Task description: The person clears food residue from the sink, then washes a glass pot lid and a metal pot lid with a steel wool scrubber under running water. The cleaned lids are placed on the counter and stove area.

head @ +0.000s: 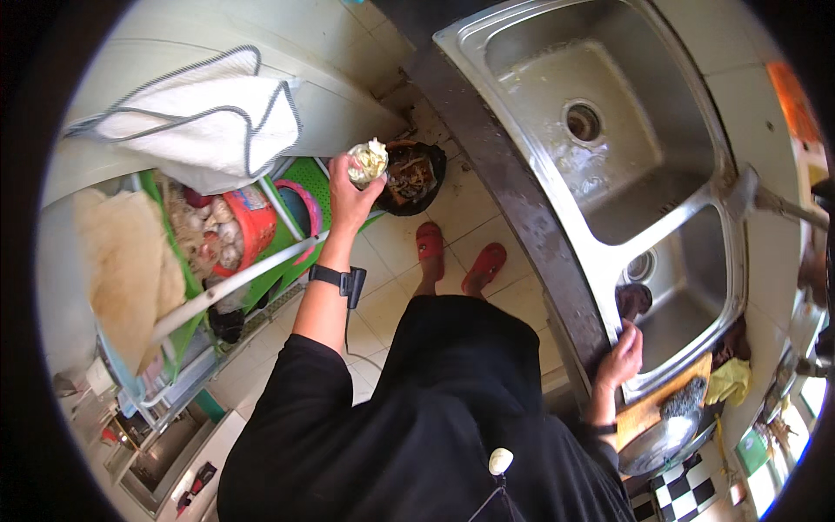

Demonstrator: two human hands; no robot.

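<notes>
My left hand (354,194) grips a small round container (366,163), perhaps a sink strainer, filled with pale, wet-looking food scraps. It is held up beside and above a waste bin (412,177) with a dark liner and brownish refuse inside. My right hand (620,359) rests at the front rim of the smaller basin of a stainless steel double sink (607,261). A dark brown cloth (633,300) lies over that rim just beyond its fingers; whether the fingers pinch it cannot be told. The larger basin is wet, with small scraps around its drain.
At left stands a green rack (277,261) with a red basket of garlic (251,225). A white towel (196,124) with grey edging hangs above it. Beside the sink are a wooden board (629,417), a metal lid (659,440), a scouring pad (683,398) and a yellow cloth (729,382).
</notes>
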